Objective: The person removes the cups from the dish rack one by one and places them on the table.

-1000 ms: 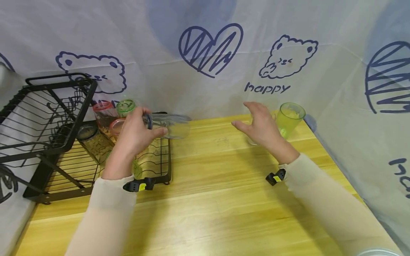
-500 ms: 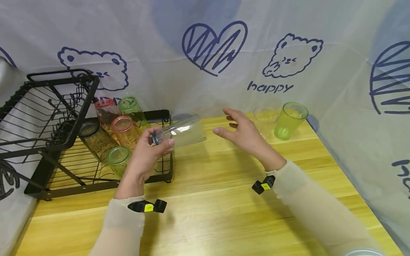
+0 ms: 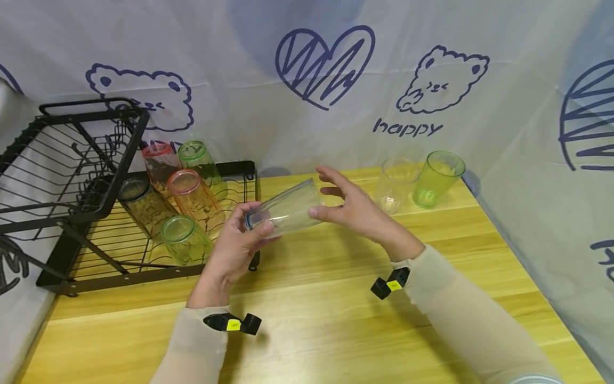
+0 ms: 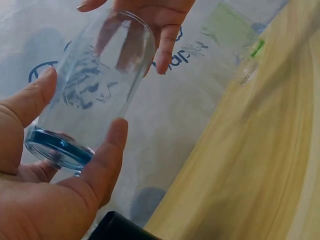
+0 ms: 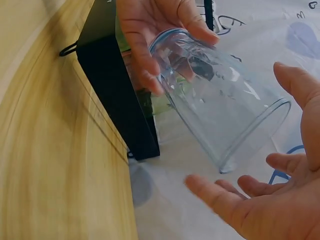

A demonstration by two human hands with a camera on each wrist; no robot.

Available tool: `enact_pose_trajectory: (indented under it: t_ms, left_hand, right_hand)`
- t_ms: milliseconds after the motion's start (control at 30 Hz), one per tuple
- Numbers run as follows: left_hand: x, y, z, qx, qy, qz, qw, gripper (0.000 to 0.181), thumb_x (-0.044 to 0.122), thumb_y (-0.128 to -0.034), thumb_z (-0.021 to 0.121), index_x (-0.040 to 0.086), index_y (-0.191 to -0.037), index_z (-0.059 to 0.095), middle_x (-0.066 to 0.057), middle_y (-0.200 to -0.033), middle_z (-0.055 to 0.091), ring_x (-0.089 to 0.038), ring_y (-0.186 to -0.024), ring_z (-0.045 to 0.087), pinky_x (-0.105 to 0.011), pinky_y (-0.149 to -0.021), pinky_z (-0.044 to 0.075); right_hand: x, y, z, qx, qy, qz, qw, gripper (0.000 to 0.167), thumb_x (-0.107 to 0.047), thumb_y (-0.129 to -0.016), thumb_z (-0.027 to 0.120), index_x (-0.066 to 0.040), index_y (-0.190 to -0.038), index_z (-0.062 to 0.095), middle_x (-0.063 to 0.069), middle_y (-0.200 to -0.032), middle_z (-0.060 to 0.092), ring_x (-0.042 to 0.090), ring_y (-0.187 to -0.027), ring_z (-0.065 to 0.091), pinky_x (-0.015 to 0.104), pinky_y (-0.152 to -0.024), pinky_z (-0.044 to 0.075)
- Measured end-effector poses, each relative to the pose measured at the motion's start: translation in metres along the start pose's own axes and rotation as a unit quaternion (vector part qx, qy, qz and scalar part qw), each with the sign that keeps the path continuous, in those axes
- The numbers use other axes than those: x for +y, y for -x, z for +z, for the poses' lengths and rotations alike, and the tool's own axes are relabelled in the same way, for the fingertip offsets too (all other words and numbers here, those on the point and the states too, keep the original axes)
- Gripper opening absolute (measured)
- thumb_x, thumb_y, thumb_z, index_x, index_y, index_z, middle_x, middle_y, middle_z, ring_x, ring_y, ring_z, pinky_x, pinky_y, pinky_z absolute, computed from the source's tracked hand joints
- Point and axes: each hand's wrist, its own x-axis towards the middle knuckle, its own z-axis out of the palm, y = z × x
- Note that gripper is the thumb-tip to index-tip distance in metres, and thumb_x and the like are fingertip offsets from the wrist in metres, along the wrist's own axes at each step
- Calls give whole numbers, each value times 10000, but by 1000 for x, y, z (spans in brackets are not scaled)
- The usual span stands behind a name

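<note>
My left hand (image 3: 238, 246) grips a clear glass (image 3: 290, 210) around its bluish base. The glass is tilted on its side above the table, its mouth pointing right. My right hand (image 3: 357, 210) is beside the mouth, thumb and fingers spread around the rim. In the right wrist view the right hand (image 5: 280, 195) stands apart from the rim of the glass (image 5: 225, 110), with a gap between them. From the left wrist view, the left hand's (image 4: 65, 185) thumb and fingers hold the lower part of the glass (image 4: 95, 85).
A black two-tier dish rack (image 3: 144, 278) stands at left. On it are upside-down glasses: red (image 3: 162, 162), green (image 3: 203, 165), orange (image 3: 194, 194), dark (image 3: 146, 205) and yellow-green (image 3: 186, 240). A clear glass (image 3: 395, 184) and a yellow-green glass (image 3: 437, 178) stand upright at the table's back right.
My left hand has carried the clear glass away from the rack, rightward and toward me. My right hand has moved left, from near the standing glasses to the mouth of the held one.
</note>
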Motion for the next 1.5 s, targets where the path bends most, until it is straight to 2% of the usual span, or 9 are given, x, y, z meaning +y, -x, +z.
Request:
enact_pose_trajectory:
  t_ms: [400, 767, 933, 1100, 1167, 1300, 1367, 1433, 1500]
  left_hand:
    - [-9, 0, 4, -434, 428, 240, 9979, 390, -3, -1018, 658, 188, -1319, 501, -7, -1325, 583, -169, -1096, 731, -378, -966, 619]
    - [-11, 0, 5, -472, 431, 61, 9979, 431, 17, -1015, 674, 186, -1358, 477, -62, -1374, 530, -165, -1079, 729, -376, -967, 619]
    - [-11, 0, 7, -417, 76, -70, 9991, 439, -5, -1022, 652, 167, -1388, 479, -34, -1318, 529, -135, -1081, 683, -308, -949, 612]
    - [-10, 3, 9, -211, -799, -105, 9965, 522, 8, -1019, 663, 100, -1490, 458, -71, -1373, 525, -158, -1166, 624, -206, -902, 573]
    - [-9, 5, 9, -77, -1289, -36, 9916, 587, 65, -1008, 708, 103, -1532, 446, -94, -1448, 521, -190, -1257, 591, -208, -939, 558]
    - [-5, 10, 9, 236, -2088, 237, 9774, 660, 168, -989, 764, 114, -1557, 434, -110, -1541, 488, -270, -1420, 500, -341, -1128, 498]
    - [-2, 13, 8, 473, -2523, 407, 9656, 635, 195, -995, 759, 110, -1542, 449, -102, -1543, 496, -284, -1455, 481, -420, -1193, 449]
    - [-1, 16, 8, 729, -3161, 601, 9440, 588, 205, -1004, 744, 92, -1517, 481, -124, -1518, 529, -318, -1443, 496, -478, -1216, 419]
    - [-1, 19, 8, 986, -3947, 694, 9108, 547, 232, -1011, 729, 93, -1496, 516, -118, -1494, 563, -336, -1426, 514, -522, -1195, 431]
  right_hand:
    - [0, 3, 3, -92, -417, -85, 9991, 816, -269, -954, 812, -263, -1634, 361, 84, -1578, 461, 339, -1387, 553, 459, -1013, 593]
    - [1, 7, 4, -13, -338, -140, 9993, 782, -241, -948, 811, -249, -1615, 403, 94, -1531, 496, 334, -1339, 578, 442, -985, 606]
    - [3, 11, 3, 39, -177, -130, 9998, 756, -265, -956, 800, -282, -1610, 420, 75, -1536, 494, 317, -1346, 574, 465, -994, 598]
    - [2, 13, 2, 91, 104, -87, 9999, 747, -312, -960, 796, -299, -1610, 428, 63, -1543, 498, 322, -1358, 572, 490, -1002, 591]
    - [2, 13, 0, 149, 225, -61, 9996, 749, -330, -959, 795, -303, -1611, 428, 59, -1539, 509, 312, -1350, 580, 484, -998, 592]
    - [-1, 12, -7, 330, 560, -25, 9979, 765, -358, -955, 795, -302, -1620, 422, 54, -1541, 522, 293, -1322, 595, 465, -944, 604]
    - [-2, 11, -12, 408, 775, -23, 9962, 777, -363, -956, 792, -285, -1629, 411, 65, -1548, 519, 298, -1319, 591, 474, -929, 606]
    - [-4, 9, -17, 503, 1075, -33, 9929, 790, -379, -957, 786, -261, -1637, 402, 87, -1550, 520, 315, -1315, 590, 496, -937, 601]
    - [-6, 7, -22, 598, 1494, -24, 9870, 803, -409, -960, 773, -228, -1642, 391, 118, -1553, 520, 331, -1314, 587, 531, -976, 578]
